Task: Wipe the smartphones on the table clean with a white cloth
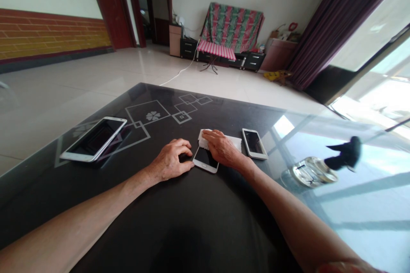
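A white-framed smartphone (205, 160) with a dark screen lies on the black tabletop in front of me, its upper part covered. My right hand (221, 147) rests flat over a white cloth (235, 141) with a zigzag edge, pressing it onto that phone. On the phone's left side is my left hand (173, 160), fingers bent and thumb apart from them; the thumb tip meets the phone's lower left edge. Another white smartphone (254, 143) lies just right of the cloth. Far to the left is a larger white tablet-like device (96, 138), screen up.
A clear spray bottle (314, 172) with a black nozzle stands at the right of the glossy table (179, 222). Beyond the table's far edge are a small striped folding table (216, 49), a cloth-draped panel (232, 27) and low black drawers (254, 60). A purple curtain (333, 21) hangs at right.
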A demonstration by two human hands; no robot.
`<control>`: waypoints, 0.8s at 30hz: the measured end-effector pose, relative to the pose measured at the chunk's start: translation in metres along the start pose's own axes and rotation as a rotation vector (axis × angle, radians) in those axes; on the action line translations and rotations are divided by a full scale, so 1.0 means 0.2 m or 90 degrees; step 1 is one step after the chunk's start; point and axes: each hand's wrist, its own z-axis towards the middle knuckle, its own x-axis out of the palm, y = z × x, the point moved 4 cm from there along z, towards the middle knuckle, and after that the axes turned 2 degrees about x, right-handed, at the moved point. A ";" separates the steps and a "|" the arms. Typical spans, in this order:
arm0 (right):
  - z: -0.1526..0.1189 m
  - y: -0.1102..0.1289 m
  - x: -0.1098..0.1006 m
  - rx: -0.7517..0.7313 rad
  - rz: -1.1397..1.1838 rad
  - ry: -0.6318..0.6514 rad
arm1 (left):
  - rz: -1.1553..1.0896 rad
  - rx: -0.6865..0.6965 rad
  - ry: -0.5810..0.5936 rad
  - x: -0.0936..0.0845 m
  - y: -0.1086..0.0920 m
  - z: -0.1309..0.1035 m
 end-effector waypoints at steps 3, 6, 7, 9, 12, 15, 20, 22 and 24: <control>-0.01 0.01 0.00 0.011 0.023 -0.006 | 0.003 -0.006 -0.001 0.00 0.00 0.00; -0.02 0.05 0.00 0.008 0.044 0.017 | 0.008 -0.011 -0.006 -0.01 -0.01 0.00; -0.02 0.07 -0.01 0.004 0.050 0.030 | 0.009 -0.012 -0.008 -0.01 -0.01 0.00; -0.03 0.11 -0.02 -0.003 0.064 0.058 | 0.011 -0.012 -0.011 -0.01 0.00 0.00; -0.04 0.17 -0.06 -0.018 0.089 0.105 | 0.017 -0.017 -0.018 0.00 0.01 0.00; -0.04 0.21 -0.10 -0.020 0.104 0.136 | 0.023 -0.027 -0.030 0.00 0.02 0.00; -0.05 0.22 -0.11 -0.041 0.122 0.148 | 0.018 -0.020 -0.022 0.01 0.03 0.00; -0.05 0.21 -0.10 -0.049 0.134 0.151 | 0.016 -0.012 -0.013 0.01 0.02 0.00; -0.05 0.18 -0.11 -0.035 0.140 0.160 | 0.015 -0.005 -0.008 0.01 0.02 0.00</control>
